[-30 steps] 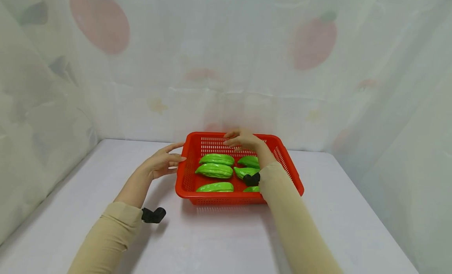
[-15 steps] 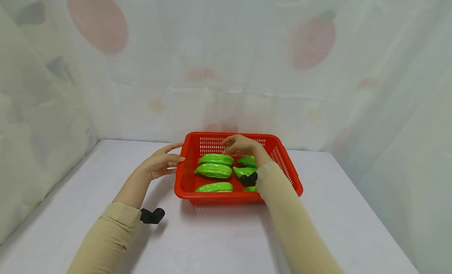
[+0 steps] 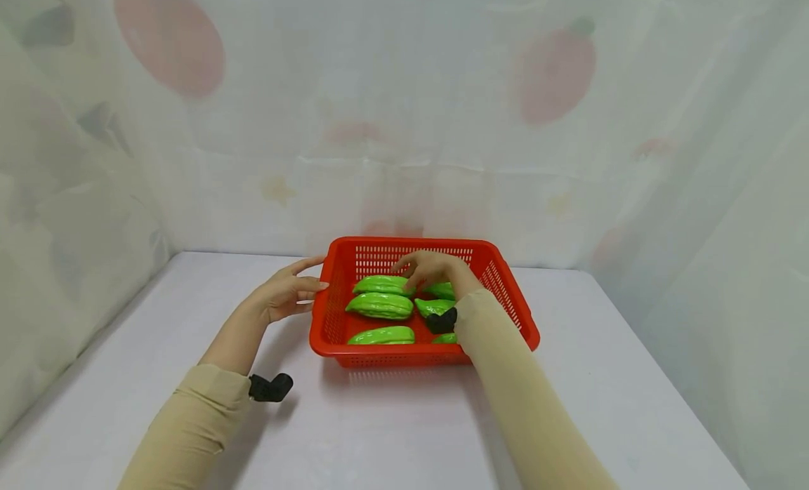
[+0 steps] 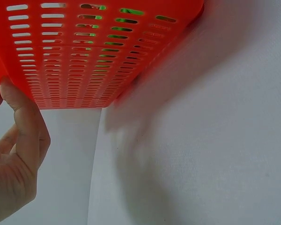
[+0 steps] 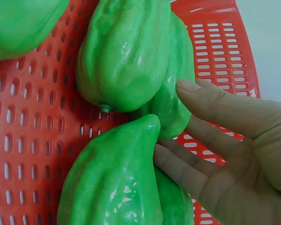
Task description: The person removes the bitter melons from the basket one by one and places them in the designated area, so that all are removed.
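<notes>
A red perforated basket [image 3: 392, 350] holds several glossy green bitter melons in two columns. My left hand [image 3: 287, 293] grips the basket's left rim; the left wrist view shows a bent finger [image 4: 25, 110] at that rim. Inside the basket, my right hand [image 3: 435, 267] is at the right end of the back-left bitter melon [image 3: 381, 284]. Seen from the right wrist, the thumb overlaps the end of this bitter melon [image 5: 180, 61], with the other fingers extended low behind it. A second bitter melon [image 5: 126, 51] lies alongside, and another [image 5: 117, 183] points its tip toward the hand.
The basket stands on a white table [image 3: 392, 434] near its back edge. Behind and at both sides hangs a pale curtain [image 3: 404, 111] with faded fruit prints. Bitter melons at the right of the basket [image 3: 432, 307] are partly covered by the right forearm and sleeve.
My right hand has come down from above the back of the basket to the back-left bitter melon. The left hand stays at the rim, and the view has shifted slightly.
</notes>
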Motion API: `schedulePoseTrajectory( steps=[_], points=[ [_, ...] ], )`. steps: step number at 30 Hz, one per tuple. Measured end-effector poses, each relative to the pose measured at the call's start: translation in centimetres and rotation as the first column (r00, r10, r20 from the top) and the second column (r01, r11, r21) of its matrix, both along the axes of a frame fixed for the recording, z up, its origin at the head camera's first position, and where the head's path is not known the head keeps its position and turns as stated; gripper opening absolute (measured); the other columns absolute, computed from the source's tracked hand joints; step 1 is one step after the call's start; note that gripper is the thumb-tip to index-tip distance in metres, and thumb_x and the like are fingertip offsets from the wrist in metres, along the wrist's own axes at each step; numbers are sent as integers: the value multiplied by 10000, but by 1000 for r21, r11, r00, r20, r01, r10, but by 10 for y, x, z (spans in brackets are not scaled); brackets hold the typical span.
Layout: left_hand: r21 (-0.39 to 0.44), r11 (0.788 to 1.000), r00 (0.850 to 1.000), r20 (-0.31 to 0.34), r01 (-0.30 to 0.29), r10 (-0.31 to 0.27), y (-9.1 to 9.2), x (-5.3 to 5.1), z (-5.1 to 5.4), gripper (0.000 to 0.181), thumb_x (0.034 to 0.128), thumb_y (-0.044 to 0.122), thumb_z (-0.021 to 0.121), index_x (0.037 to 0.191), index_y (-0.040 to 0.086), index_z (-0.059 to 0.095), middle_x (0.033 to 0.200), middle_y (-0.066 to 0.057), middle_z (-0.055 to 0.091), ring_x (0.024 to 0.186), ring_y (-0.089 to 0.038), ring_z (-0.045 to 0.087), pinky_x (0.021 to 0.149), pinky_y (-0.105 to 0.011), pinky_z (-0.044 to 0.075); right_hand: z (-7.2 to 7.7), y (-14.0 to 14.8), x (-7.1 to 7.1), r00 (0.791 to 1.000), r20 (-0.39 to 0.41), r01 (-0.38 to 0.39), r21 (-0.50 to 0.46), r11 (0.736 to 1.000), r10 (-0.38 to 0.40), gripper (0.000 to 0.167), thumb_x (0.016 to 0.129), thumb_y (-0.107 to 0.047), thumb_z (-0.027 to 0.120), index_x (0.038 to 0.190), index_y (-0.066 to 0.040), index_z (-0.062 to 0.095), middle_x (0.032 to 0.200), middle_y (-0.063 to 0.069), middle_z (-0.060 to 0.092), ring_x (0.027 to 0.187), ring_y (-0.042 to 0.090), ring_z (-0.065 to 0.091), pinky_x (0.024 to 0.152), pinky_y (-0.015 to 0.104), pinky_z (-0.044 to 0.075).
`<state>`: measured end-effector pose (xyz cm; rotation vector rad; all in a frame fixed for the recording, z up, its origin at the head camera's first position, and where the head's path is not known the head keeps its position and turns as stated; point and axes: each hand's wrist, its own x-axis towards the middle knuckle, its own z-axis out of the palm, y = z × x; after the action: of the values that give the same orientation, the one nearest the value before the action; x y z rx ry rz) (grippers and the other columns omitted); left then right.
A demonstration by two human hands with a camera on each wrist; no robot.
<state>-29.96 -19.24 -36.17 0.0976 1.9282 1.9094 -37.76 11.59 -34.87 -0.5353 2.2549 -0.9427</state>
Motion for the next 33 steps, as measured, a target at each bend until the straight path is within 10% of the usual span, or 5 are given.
schedulePoseTrajectory(
  steps=[33],
  points=[
    [-18, 1000, 1000, -6, -15, 15, -5, -1, -2, 767, 961, 158, 607, 1589, 184, 168, 898, 106, 701, 763, -65, 698, 774, -256, 568, 15, -10, 7, 1000, 6, -12, 64, 998, 11, 532, 926, 2, 625, 1428, -117, 493, 1533, 164, 356, 1312, 293, 435, 998, 457, 508]
  ],
)
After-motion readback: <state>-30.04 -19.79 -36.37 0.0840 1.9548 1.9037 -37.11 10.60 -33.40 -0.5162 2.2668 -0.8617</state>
